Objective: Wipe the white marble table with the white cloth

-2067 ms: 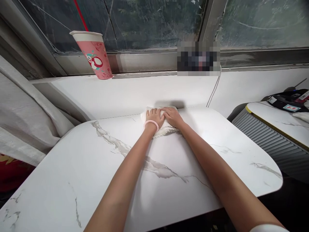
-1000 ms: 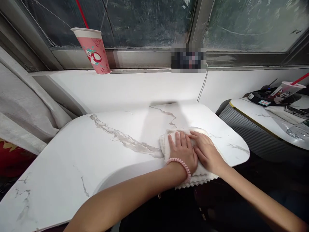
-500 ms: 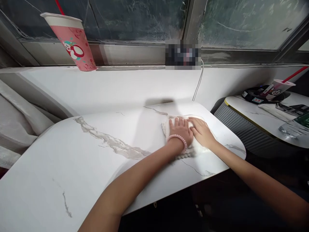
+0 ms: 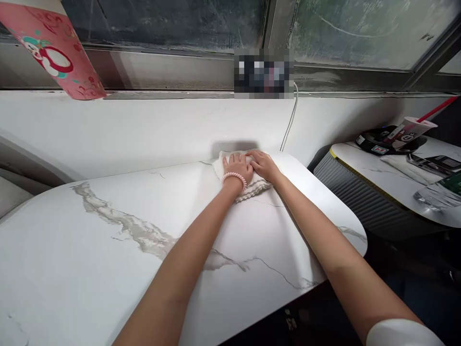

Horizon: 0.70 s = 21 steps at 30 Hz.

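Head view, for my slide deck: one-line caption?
Left hand and right hand press a white cloth on the marble-look table, near the wall.

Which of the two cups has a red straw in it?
The pale cup on the side table at far right; the straw slants up from it. The pink cup on the window ledge, upper left, is cut off at the top.

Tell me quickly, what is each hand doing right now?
Left hand: open, palm flat, pressing down on the white cloth.
Right hand: open, palm flat on the same cloth, beside the left; neither hand grips it.
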Each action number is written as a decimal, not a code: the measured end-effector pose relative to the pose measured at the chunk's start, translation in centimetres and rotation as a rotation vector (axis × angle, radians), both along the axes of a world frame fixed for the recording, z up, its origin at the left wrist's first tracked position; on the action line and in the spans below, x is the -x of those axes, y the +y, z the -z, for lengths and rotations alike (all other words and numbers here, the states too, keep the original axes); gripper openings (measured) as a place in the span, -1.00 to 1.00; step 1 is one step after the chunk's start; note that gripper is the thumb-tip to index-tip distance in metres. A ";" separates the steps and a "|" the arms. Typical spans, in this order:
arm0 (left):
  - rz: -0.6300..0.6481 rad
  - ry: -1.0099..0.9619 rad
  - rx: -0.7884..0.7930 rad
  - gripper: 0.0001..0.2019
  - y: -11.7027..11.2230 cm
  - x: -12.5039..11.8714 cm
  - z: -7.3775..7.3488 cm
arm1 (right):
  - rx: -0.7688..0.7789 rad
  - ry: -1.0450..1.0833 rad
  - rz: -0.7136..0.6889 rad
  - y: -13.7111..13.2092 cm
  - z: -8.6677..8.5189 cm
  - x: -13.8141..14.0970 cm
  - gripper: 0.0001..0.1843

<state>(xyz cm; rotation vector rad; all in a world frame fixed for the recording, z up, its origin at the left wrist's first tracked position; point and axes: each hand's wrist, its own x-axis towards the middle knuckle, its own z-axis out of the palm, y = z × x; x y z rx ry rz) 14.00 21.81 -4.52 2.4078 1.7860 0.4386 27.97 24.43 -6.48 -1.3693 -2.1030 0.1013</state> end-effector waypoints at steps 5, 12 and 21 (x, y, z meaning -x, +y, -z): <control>-0.015 -0.007 -0.034 -0.47 1.6 -0.1 0.0 | -0.009 0.006 0.015 1.8 0.3 0.1 -0.57; 0.000 0.019 -0.018 -0.44 1.3 -0.2 0.3 | -0.011 -0.033 -0.011 1.1 0.5 -0.5 -0.55; 0.046 0.041 0.007 -0.42 -4.8 -1.7 0.2 | 0.004 -0.029 0.007 -5.9 0.1 -2.1 -0.57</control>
